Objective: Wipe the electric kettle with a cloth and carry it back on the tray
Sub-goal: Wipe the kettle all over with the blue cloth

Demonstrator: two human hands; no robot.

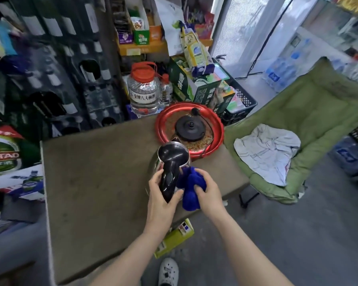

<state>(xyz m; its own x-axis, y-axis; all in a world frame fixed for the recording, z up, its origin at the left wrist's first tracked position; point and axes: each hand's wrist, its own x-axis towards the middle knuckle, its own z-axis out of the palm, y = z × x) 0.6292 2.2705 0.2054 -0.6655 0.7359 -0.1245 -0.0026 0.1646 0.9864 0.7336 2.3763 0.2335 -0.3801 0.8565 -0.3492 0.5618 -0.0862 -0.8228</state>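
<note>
A steel electric kettle [173, 154] with a black lid and black handle stands on the brown table [95, 182], near its right side. My left hand [162, 200] grips the kettle's handle from below. My right hand [208, 191] holds a bunched blue cloth [191, 187] pressed against the kettle's right side, beside the handle. Just behind the kettle lies a round red tray [160, 124] at the table's far right corner, with the kettle's black base [190, 126] and its cord on it.
A green padded folding chair [322, 112] with a white cloth [267, 151] on it stands right of the table. Dark bottle crates, a large clear jar with a red lid [144, 89] and boxes crowd behind. A yellow-green box [175, 238] lies on the floor by my shoe.
</note>
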